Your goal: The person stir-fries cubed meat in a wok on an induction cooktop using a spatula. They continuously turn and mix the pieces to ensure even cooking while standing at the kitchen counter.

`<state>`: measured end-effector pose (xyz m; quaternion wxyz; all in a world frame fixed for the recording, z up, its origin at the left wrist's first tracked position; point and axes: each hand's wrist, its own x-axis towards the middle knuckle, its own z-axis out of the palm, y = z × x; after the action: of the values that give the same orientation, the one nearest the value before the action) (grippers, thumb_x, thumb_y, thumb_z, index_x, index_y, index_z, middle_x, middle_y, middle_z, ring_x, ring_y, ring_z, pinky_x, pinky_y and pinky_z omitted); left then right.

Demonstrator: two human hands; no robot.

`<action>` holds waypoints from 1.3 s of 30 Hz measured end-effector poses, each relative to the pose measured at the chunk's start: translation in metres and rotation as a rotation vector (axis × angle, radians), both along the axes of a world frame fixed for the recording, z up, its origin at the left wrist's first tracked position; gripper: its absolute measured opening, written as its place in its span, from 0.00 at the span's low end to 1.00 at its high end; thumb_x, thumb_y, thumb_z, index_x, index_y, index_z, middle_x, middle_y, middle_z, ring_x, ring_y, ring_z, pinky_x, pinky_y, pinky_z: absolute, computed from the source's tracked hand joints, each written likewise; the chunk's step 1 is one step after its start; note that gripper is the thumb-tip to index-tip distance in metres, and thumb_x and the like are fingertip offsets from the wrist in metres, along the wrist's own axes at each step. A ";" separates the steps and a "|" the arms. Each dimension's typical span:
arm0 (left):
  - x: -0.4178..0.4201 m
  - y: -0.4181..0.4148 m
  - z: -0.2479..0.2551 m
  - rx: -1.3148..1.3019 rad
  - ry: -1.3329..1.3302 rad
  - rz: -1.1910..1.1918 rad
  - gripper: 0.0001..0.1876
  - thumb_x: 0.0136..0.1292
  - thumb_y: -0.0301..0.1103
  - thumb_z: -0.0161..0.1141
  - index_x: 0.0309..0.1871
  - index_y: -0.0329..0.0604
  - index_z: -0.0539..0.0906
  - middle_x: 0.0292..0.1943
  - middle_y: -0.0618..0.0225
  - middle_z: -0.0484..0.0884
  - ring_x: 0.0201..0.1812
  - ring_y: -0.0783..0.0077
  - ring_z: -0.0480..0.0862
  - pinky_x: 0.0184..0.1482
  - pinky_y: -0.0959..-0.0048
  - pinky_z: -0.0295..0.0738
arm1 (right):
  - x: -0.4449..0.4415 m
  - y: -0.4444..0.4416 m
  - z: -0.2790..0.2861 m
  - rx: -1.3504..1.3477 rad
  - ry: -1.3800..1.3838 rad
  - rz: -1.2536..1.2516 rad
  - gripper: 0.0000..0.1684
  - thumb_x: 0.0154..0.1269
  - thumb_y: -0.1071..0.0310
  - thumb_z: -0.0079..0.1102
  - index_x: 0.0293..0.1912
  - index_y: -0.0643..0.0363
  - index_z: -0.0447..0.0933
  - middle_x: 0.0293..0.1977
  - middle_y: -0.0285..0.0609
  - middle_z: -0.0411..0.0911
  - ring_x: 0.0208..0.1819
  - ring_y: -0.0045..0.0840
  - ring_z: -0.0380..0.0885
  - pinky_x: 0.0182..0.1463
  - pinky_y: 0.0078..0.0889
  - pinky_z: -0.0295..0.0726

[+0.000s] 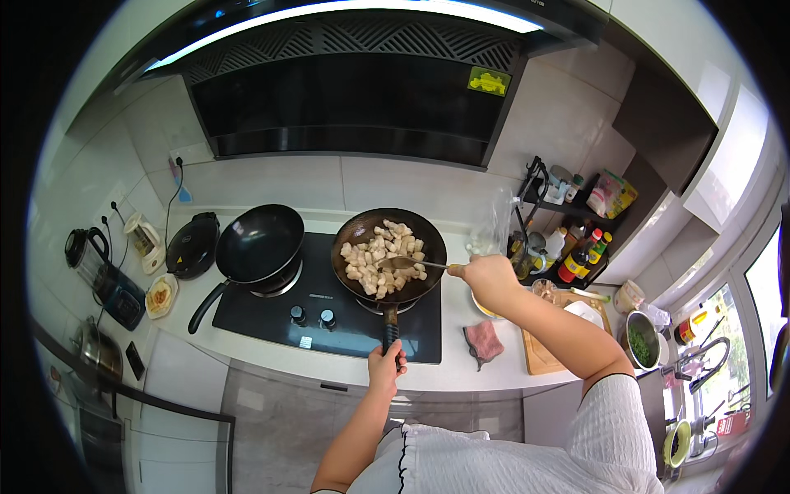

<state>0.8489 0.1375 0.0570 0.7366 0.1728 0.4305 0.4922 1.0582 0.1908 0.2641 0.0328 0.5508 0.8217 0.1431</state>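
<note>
My left hand (385,368) grips the black handle (390,333) of a wok (355,231) that sits on the right burner. Pale, diced pieces of meat (364,259) fill the middle of the wok. In my right hand (490,281) is the handle end of a spatula (401,262), which reaches in from the right. Its blade rests among the pieces, and part of its handle is hidden in my fist.
A second black wok (262,241) occupies the left burner of the cooktop (364,333), its handle pointing front-left. To the right lie a pink cloth (483,341), a wooden cutting board (540,352) and sauce bottles (578,257) on a rack. A range hood (352,99) overhangs the back.
</note>
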 end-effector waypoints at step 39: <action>-0.003 -0.001 -0.003 0.005 -0.008 0.001 0.11 0.62 0.35 0.64 0.33 0.41 0.73 0.24 0.70 0.74 0.21 0.81 0.73 0.18 0.80 0.68 | 0.035 0.028 -0.016 -0.263 0.444 -0.262 0.14 0.61 0.57 0.59 0.44 0.48 0.84 0.37 0.45 0.82 0.41 0.39 0.80 0.42 0.38 0.78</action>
<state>0.8463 0.1363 0.0536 0.7377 0.1721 0.4263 0.4944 1.0932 0.2191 0.2485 -0.0582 0.6612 0.7420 -0.0943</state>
